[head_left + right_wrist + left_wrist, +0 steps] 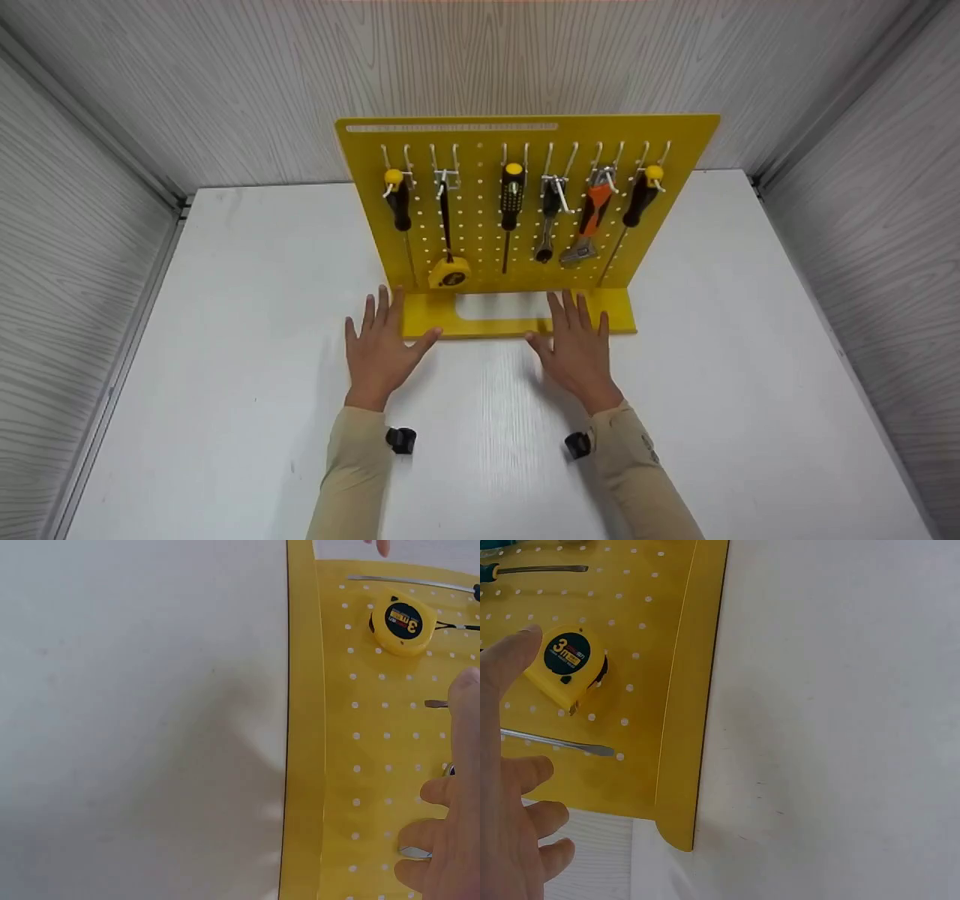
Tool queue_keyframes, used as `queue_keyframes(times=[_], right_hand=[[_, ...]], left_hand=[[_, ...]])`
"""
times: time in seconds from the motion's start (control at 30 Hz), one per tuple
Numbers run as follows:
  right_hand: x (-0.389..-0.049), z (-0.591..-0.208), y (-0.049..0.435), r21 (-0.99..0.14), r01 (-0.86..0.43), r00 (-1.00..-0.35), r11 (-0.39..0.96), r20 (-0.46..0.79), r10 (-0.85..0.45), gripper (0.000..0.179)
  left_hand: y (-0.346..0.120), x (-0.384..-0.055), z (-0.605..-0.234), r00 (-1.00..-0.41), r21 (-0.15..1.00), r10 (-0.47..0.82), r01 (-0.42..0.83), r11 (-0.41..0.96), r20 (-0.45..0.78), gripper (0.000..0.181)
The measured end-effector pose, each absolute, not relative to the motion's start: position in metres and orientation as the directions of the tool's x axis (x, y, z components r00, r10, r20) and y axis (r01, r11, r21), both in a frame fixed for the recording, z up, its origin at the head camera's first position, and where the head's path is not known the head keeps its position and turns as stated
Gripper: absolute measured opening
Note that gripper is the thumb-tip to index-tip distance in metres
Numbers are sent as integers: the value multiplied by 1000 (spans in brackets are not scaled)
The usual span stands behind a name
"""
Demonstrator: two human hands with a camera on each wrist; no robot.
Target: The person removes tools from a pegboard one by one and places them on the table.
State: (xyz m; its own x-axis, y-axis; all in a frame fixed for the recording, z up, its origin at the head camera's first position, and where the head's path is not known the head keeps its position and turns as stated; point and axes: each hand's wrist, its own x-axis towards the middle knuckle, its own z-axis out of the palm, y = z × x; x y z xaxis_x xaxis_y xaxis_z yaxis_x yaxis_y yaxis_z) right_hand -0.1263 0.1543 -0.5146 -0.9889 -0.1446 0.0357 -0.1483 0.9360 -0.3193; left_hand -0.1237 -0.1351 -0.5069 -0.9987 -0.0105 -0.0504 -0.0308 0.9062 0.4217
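In the head view a yellow pegboard (480, 225) stands upright on its yellow base. My left hand (380, 358), fingers spread, is at the base's left end. My right hand (579, 358) is spread near its right end, fingertips overlapping the base. Both hands hold nothing. Hooks on the board carry a left screwdriver (400, 202), a yellow tape measure (450, 274) on a black strap, a middle screwdriver (512, 196), a ratchet wrench (548, 225), an orange-handled adjustable wrench (595, 212) and a right screwdriver (641, 198). In the left wrist view my thumb overlaps the tape measure (571, 660).
The board stands on a white table (247, 315) toward its back edge. Wood-patterned panels enclose the table at the back (225, 90), left and right. A slot (502, 306) is cut through the pegboard's base. Black wrist cameras sit at both cuffs.
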Motion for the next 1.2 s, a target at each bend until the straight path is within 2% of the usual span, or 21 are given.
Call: queue_keyframes(times=[0.4,0.57,0.77,0.93,1.2], right_hand=[[-123,-510,138,-444,-178,-984,878,54,-173,74],[-120,-506,124,-515,-215,-975,829,67,-211,70],[-119,-493,110,-614,-245,-963,751,61,-264,69],[-121,-485,102,-721,-216,-959,659,28,-283,74],[-123,-479,89,-856,-94,-941,508,-90,-326,80]], left_hand=[[-141,-124,-504,-995,531,-46,-86,843,-88,89],[-144,-121,-502,-994,563,-67,-104,820,-86,87],[-147,-120,-494,-992,652,-105,-122,748,-64,84],[-148,-125,-487,-990,720,-121,-135,681,-71,84],[-150,-134,-480,-986,808,-100,-166,566,-133,89]])
